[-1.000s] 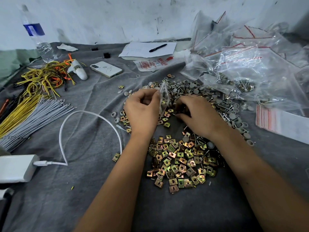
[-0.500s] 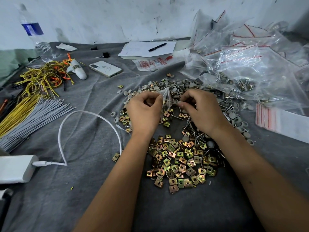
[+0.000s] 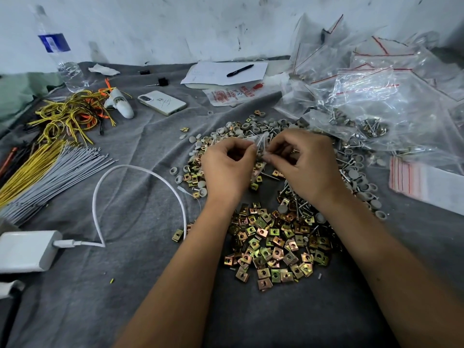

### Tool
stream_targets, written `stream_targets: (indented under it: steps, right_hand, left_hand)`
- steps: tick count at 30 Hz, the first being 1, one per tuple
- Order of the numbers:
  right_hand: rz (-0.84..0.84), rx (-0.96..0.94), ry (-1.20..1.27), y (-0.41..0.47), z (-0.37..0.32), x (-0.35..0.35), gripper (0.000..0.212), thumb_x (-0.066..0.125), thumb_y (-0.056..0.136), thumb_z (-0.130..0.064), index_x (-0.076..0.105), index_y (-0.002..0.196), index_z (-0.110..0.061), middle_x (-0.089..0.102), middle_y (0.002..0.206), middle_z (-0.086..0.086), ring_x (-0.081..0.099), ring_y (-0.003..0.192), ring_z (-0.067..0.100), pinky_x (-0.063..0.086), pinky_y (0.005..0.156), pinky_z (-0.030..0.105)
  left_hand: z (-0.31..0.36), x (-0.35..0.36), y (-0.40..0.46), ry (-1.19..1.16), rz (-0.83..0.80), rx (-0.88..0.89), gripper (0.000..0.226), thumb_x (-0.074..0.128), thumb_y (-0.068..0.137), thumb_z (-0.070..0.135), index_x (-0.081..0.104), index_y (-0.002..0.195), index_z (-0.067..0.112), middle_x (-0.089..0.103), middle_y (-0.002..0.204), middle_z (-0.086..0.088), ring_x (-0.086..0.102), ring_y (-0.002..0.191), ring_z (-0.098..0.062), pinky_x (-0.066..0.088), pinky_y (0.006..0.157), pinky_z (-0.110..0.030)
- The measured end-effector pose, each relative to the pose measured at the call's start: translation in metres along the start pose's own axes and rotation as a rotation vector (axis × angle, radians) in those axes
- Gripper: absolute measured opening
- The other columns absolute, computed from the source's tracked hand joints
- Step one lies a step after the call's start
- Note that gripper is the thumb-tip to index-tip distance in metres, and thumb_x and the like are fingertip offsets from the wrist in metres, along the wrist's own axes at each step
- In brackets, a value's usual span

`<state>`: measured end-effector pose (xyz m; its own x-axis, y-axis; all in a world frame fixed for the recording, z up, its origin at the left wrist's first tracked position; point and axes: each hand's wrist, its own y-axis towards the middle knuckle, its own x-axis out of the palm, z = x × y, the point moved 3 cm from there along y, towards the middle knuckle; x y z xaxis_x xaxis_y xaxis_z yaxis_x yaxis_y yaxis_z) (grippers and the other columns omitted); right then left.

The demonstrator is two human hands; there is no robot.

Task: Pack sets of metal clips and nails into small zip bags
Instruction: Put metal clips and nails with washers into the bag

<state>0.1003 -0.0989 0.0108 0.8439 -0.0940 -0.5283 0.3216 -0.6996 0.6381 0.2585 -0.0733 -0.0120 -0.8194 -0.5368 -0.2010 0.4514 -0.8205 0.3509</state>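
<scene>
A small clear zip bag hangs between my two hands above the heap of parts. My left hand pinches its left edge and my right hand pinches its right edge near the top. What the bag holds is hidden by my fingers. Below my wrists lies a wide pile of square brass-coloured metal clips. Nails and grey round caps are scattered under and behind my hands.
Filled and empty clear zip bags are heaped at the back right, with a flat stack beside them. On the left lie yellow and grey wire bundles, a white charger with cable, a phone and a water bottle.
My right hand rose from the clip pile to the bag and now pinches its edge. Both hands lifted slightly and closed in around the bag's top.
</scene>
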Motion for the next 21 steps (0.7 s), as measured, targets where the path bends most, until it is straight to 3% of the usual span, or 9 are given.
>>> stream_targets:
  steps: [7,12,17,21]
  right_hand:
    - [0.049,0.019,0.037,0.000,0.000,-0.004,0.015,0.085,0.082,-0.016,0.072,0.085,-0.011,0.069,0.081,-0.004,0.065,0.071,0.009,0.055,0.064,0.027]
    - [0.108,0.043,0.053,0.000,0.003,-0.006,0.010,0.079,0.086,-0.009,0.074,0.094,-0.011,0.072,0.088,-0.002,0.069,0.079,0.011,0.060,0.069,0.035]
    - [0.004,-0.052,0.073,-0.001,-0.007,-0.002,0.014,0.080,0.085,-0.009,0.076,0.098,-0.014,0.074,0.093,-0.007,0.071,0.086,0.005,0.060,0.074,0.023]
    - [-0.134,-0.017,0.067,-0.003,-0.005,0.007,0.018,0.077,0.087,-0.005,0.074,0.105,-0.010,0.072,0.104,-0.003,0.069,0.099,0.009,0.059,0.088,0.030]
  left_hand:
    - [-0.001,-0.001,0.001,-0.077,-0.004,-0.052,0.005,0.077,0.091,0.011,0.079,0.088,0.009,0.069,0.068,0.007,0.058,0.053,0.004,0.044,0.053,-0.013]
    - [-0.003,-0.002,0.001,-0.075,-0.001,-0.059,0.006,0.077,0.091,0.013,0.079,0.085,0.015,0.067,0.065,0.010,0.055,0.054,0.003,0.043,0.053,-0.014]
    - [-0.003,-0.001,0.001,-0.070,-0.021,-0.050,0.005,0.076,0.091,0.011,0.080,0.088,0.010,0.071,0.070,0.004,0.059,0.056,0.000,0.045,0.055,-0.016]
    - [-0.003,-0.002,0.002,-0.110,-0.034,-0.075,0.006,0.074,0.093,0.010,0.079,0.090,0.008,0.073,0.073,0.000,0.061,0.058,-0.005,0.048,0.056,-0.020]
